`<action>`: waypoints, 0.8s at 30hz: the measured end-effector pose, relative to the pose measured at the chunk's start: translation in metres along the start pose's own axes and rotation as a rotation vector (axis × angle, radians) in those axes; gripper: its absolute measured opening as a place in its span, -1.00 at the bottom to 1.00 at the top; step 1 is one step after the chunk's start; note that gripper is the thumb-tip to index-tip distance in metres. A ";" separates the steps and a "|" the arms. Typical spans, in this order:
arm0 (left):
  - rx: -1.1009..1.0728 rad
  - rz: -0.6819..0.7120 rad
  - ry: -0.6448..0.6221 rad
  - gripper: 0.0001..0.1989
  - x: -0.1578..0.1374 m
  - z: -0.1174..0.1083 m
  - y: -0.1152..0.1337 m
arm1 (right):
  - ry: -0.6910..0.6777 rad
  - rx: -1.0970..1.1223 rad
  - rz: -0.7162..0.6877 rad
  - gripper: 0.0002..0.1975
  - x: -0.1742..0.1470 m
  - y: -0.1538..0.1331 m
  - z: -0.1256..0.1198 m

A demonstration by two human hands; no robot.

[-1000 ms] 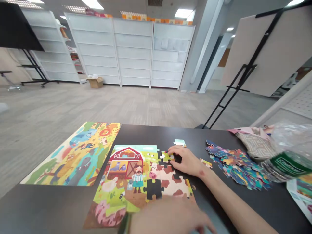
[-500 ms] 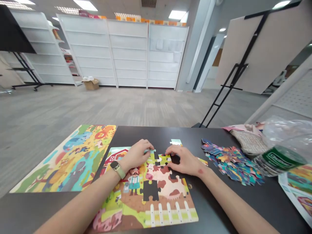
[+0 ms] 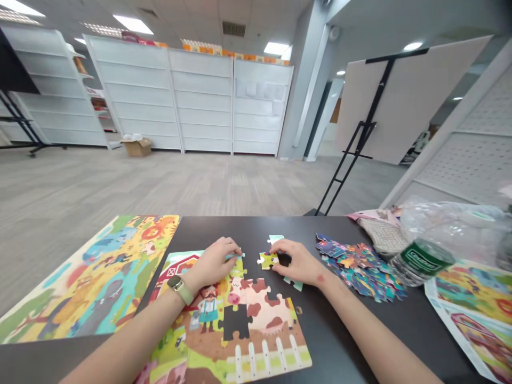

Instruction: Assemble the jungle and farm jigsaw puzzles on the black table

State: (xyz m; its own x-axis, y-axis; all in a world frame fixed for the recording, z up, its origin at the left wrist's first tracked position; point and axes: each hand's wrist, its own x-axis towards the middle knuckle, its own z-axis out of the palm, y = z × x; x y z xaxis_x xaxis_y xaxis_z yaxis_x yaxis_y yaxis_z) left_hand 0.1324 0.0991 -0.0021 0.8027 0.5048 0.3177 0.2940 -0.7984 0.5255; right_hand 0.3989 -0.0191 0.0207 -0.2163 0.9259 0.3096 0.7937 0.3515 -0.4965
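Observation:
A partly joined farm jigsaw puzzle (image 3: 276,341) lies on the dark table, showing a farmer, a cow and a white fence. It has a piece-shaped gap (image 3: 236,322) left of the cow's body. My left hand (image 3: 216,262), wearing a watch, is closed at the puzzle's top edge, thumb and fingers about a green and light-blue piece (image 3: 238,266). In my right hand (image 3: 298,261), a yellow-green puzzle piece (image 3: 266,260) is pinched between thumb and fingers, apart from the joined part. Loose pale-blue pieces (image 3: 276,238) lie behind and under that hand.
A heap of dark, colourful puzzle pieces (image 3: 360,266) lies on the right. Beyond it are a green-labelled plastic bottle (image 3: 424,261), a patterned pouch (image 3: 382,234) and printed picture sheets (image 3: 472,298). An animal picture (image 3: 92,277) lies on the left.
My right hand has drawn the yellow-green piece away from the joined puzzle, leaving a wider gap beside the cow. My left hand stays at the top edge. The camera view has shifted slightly.

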 end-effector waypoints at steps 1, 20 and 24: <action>-0.006 -0.002 -0.001 -0.80 0.000 0.000 0.000 | 0.006 -0.003 0.002 -0.74 0.000 0.004 -0.002; -0.047 -0.028 0.033 -0.76 0.001 0.004 -0.010 | 0.086 -0.111 0.240 -0.70 0.004 0.039 0.000; -0.087 -0.044 0.052 -0.72 0.000 0.004 -0.010 | 0.129 -0.080 0.241 -0.70 0.002 0.046 -0.005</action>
State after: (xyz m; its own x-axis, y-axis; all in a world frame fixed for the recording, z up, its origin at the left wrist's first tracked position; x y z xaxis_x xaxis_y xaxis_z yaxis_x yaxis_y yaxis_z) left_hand 0.1314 0.1054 -0.0104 0.7614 0.5566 0.3324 0.2804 -0.7450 0.6052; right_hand 0.4377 -0.0023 0.0024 0.0539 0.9544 0.2935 0.8570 0.1067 -0.5042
